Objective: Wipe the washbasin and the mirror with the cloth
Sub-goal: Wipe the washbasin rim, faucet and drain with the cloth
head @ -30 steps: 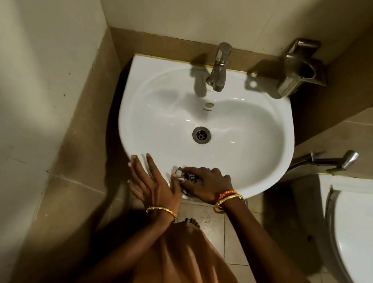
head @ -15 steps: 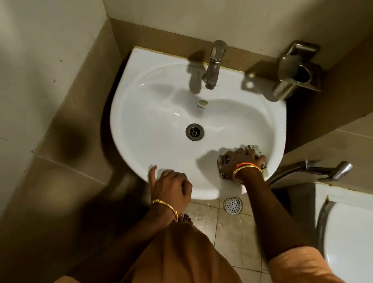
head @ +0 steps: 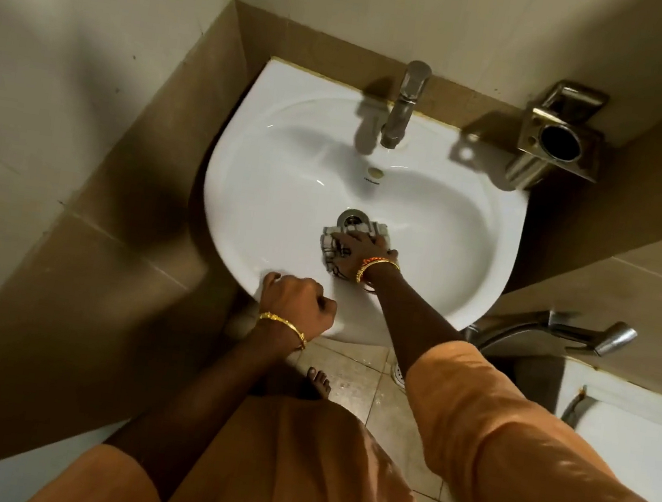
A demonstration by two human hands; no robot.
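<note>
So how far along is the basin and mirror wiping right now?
Nothing can be called finished from this view. In hand: the right hand presses the cloth into the washbasin bowl beside the drain, while the left hand grips the front rim. Left: the mirror, which isn't in view.

white washbasin (head: 287, 185), grey-and-white checked cloth (head: 332, 246), orange sleeve (head: 488, 422)

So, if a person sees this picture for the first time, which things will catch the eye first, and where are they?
The white washbasin fills the middle, and the right hand presses a checked cloth onto its bottom, right at the drain. The left hand, closed, rests on the near rim. A steel tap stands at the back, with a metal holder on the wall to its right.
</note>
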